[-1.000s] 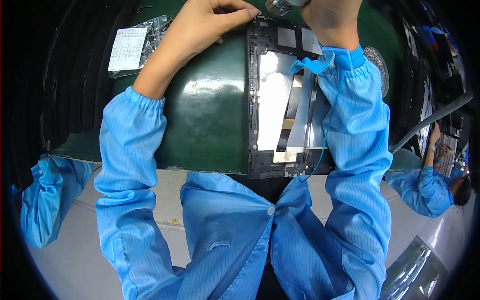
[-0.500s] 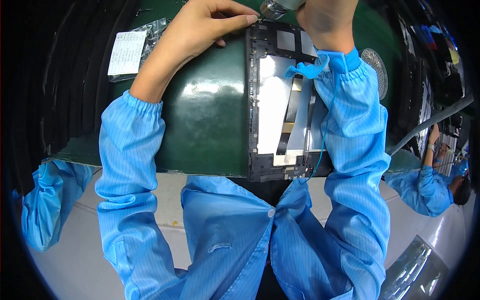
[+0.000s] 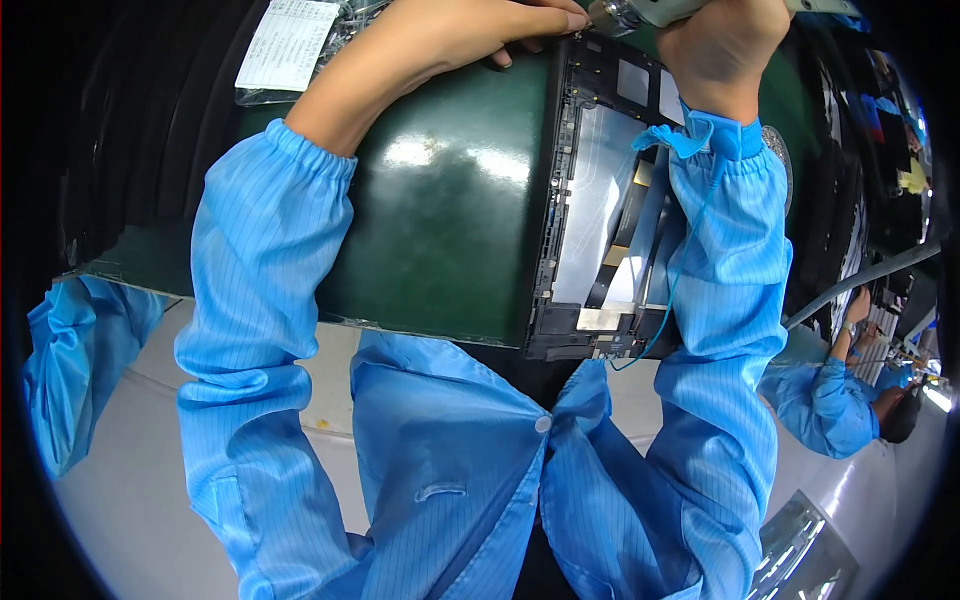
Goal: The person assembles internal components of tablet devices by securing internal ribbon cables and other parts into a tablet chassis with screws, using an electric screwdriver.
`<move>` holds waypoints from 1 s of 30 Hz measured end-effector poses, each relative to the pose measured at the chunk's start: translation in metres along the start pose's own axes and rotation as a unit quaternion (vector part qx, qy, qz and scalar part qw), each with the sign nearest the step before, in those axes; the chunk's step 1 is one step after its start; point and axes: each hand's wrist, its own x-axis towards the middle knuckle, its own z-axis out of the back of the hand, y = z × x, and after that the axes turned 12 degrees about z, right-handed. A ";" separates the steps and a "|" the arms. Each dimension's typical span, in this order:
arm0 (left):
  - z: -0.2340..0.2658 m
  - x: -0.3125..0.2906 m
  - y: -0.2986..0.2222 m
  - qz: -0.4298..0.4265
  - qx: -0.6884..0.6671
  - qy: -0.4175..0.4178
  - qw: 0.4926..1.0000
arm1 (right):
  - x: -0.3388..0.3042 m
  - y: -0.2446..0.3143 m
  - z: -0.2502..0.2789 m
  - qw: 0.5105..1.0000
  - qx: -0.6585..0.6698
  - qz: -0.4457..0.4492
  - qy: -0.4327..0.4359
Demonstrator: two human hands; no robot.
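Observation:
An open tablet-like device chassis [image 3: 588, 205], black-framed with silver panels and a dark ribbon strip, lies on the green mat, its near end by my body. At its far left corner, my left hand [image 3: 465, 32] has thumb and index finger pinched together; what they hold, if anything, is too small to make out. My right hand [image 3: 728, 50] is wrapped round a grey-green electric screwdriver [image 3: 655, 12]. The screwdriver's metal nose points at that same corner, close to my left fingertips. The bit's contact is hidden. A blue wrist strap [image 3: 728, 137] circles my right wrist, with its cord hanging over the chassis.
A clear bag of small dark parts with a white label [image 3: 287, 45] lies left of my left forearm. The green mat [image 3: 440, 250] spreads left of the chassis. A round dish [image 3: 778, 165] is partly hidden behind my right sleeve. Another person [image 3: 835, 400] works at far right.
The whole view has shifted, so the bag, chassis and hands sit further right and higher. The chassis looks more slanted. Both hands stay at its far left corner.

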 end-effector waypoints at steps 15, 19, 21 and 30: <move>-0.001 -0.002 -0.001 -0.015 0.013 -0.013 1.000 | -0.001 -0.003 0.003 0.999 -0.002 0.027 0.028; -0.002 -0.001 -0.001 -0.016 0.016 -0.015 1.000 | -0.003 -0.003 0.002 1.000 0.001 0.018 0.017; -0.002 -0.002 0.001 -0.036 0.008 -0.011 0.999 | -0.003 -0.002 0.002 1.000 0.006 0.006 0.010; -0.001 -0.001 0.002 -0.033 0.009 -0.011 0.999 | -0.004 -0.002 0.002 1.000 0.013 0.005 0.021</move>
